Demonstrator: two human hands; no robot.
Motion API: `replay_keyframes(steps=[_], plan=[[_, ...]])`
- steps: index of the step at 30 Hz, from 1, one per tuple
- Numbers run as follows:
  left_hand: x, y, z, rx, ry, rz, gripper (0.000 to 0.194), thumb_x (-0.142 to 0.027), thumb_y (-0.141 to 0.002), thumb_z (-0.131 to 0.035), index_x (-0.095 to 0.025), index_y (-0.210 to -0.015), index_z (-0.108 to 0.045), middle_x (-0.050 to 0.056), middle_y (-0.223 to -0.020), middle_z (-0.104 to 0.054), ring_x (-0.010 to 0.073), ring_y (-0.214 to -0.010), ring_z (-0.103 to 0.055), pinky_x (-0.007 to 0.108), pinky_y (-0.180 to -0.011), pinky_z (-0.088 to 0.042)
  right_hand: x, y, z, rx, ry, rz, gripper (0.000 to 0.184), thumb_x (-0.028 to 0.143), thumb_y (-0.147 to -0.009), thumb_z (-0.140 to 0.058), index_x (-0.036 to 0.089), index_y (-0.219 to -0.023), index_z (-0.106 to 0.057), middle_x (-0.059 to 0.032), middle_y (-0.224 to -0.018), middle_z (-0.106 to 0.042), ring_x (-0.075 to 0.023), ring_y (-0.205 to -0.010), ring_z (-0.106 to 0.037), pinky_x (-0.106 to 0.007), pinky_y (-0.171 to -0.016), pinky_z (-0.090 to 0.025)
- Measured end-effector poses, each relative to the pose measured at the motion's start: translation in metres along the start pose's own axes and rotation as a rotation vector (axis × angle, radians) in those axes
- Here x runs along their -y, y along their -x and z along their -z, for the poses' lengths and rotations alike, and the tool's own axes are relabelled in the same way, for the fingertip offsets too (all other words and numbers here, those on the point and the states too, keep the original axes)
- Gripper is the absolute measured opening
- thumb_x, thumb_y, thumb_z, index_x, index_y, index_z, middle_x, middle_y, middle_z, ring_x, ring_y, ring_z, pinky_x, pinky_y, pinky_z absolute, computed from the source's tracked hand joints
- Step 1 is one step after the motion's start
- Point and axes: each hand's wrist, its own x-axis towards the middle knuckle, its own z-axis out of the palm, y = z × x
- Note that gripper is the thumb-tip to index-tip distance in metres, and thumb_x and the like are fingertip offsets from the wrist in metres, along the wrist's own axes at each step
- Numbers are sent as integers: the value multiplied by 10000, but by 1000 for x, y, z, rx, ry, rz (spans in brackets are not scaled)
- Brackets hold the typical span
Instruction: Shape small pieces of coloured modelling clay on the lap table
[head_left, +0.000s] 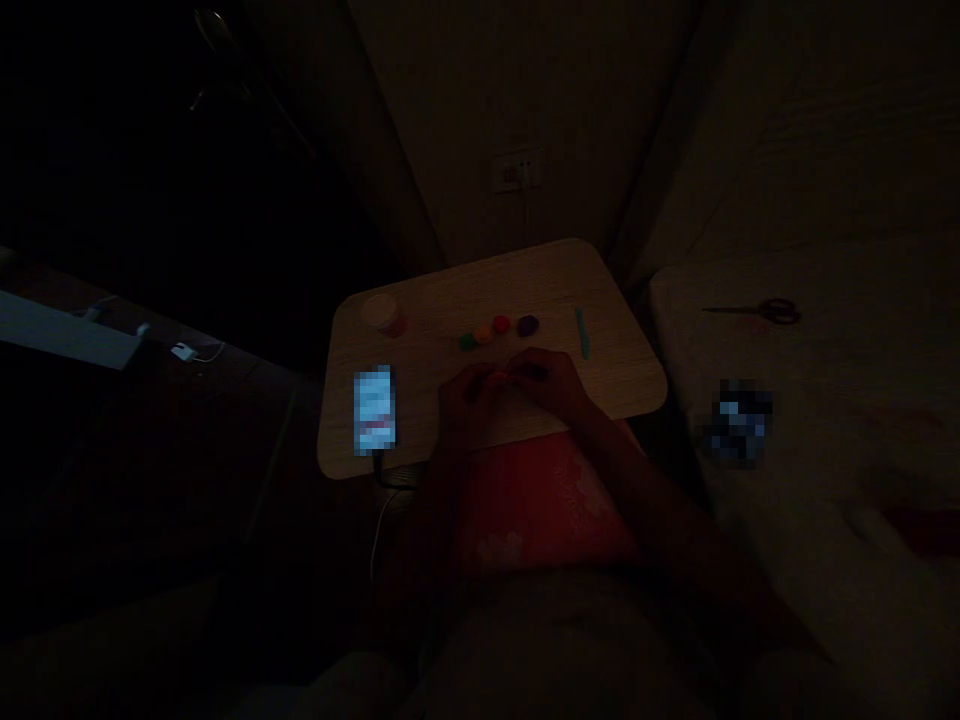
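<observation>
Reddish lump [499,377] was pinched between fingertips of left hand [459,400] and right hand [553,380] | over table [442,290] | red ball [501,324] lay at its 12 o'clock | purple ball [528,325], 1 o'clock | teal stick [583,335], 2 o'clock

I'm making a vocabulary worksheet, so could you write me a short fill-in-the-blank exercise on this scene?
1. The lump nearest the teal stick is ____ in colour.
2. The orange lump sits between the red lump and the ____ one.
3. The lit phone lies on the ____ side of the table, as the person sees it.
4. The scissors lie to the ____ of the table.

Missing words: purple; green; left; right.
</observation>
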Motion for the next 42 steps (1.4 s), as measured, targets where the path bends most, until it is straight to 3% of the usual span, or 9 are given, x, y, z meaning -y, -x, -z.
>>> replay_keyframes(steps=[4,8,16,20,27,34,38,42], plan=[[2,0,1,-12,87,46,269,-388,-953,-590,-196,-1088,-722,58,-977,-766,181,-841,-716,286,-736,-573,2,0,1,-40,-9,-53,125,302,-789,-746,202,-863,-759,-44,-834,-760,-187,-754,-686,-291,-696,-529],[5,-3,4,-29,113,-5,268,-345,-985,-508,-198,-1038,-726,54,-968,-752,185,-847,-703,310,-779,-567,4,-1,1,-93,-20,-97,132,304,-789,-727,197,-864,-744,-40,-824,-750,-179,-736,-671,-289,-685,-517],[6,-7,7,2,62,-231,170,-278,-935,-610,-224,-1051,-722,90,-1165,-656,224,-1099,-644,377,-916,-563,1,-1,2,-174,-12,-100,170,356,-804,-705,203,-876,-691,-35,-825,-714,-175,-722,-633,-294,-673,-490],[1,-5,7,13,16,-259,151,-265,-929,-621,-229,-1045,-712,101,-1208,-618,229,-1145,-626,393,-931,-569,4,-1,2,-181,9,-113,167,358,-809,-697,204,-867,-672,-23,-775,-689,-162,-680,-599,-278,-628,-466],[3,-8,4,-24,-156,-253,77,-208,-888,-650,-208,-951,-694,87,-1129,-632,226,-1087,-631,426,-963,-547,4,-1,2,-178,95,-95,105,277,-804,-657,204,-879,-669,-19,-767,-687,-164,-674,-597,-275,-626,-470],[8,-9,2,-35,-223,-286,243,-132,-901,-560,-204,-1113,-655,100,-1179,-613,247,-1146,-588,434,-1028,-489,-2,-2,-1,-197,361,-79,95,206,-814,-616,188,-884,-677,-83,-864,-704,-217,-770,-633,-336,-722,-486],[8,-8,2,-94,-266,-241,199,-109,-879,-556,-191,-1034,-650,87,-1047,-605,237,-1017,-594,402,-941,-509,-2,-2,-2,-211,411,-98,101,221,-814,-618,188,-892,-674,-88,-852,-699,-219,-747,-620,-336,-703,-484],[10,-8,-1,-9,-315,-235,178,-130,-907,-545,-199,-1017,-667,85,-1017,-609,234,-967,-593,389,-902,-509,-2,-2,-3,-219,432,-61,179,217,-805,-615,192,-966,-689,-95,-899,-711,-228,-783,-630,-344,-733,-505]])
